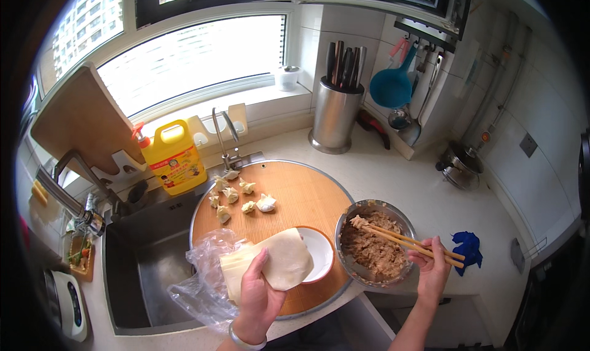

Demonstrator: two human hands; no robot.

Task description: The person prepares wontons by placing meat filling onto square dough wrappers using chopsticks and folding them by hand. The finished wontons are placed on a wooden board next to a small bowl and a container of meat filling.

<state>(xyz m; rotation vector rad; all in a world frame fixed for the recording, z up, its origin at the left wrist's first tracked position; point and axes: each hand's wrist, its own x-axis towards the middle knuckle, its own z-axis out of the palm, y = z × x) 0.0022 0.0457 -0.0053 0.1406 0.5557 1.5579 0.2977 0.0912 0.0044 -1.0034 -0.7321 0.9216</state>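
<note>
My left hand [260, 291] holds a thin dough wrapper [288, 260] up over the edge of a white bowl [319, 254]. A stack of wrappers [235, 270] lies just left of it, beside a clear plastic bag [205, 277]. My right hand [432, 263] grips wooden chopsticks [410, 245], whose tips hold a lump of minced filling [358, 222] at the left side of a steel bowl [408, 215]. More minced filling [380, 247] fills that bowl. Several folded dumplings [230, 195] stand on the round bamboo board [304, 185].
A steel sink [152, 268] lies at the left under the board's edge. Behind are a yellow jug [177, 160], a small tap [224, 141] and a steel knife holder [336, 116]. A blue crumpled item [468, 252] lies right of my right hand. An open drawer [364, 316] is below the counter.
</note>
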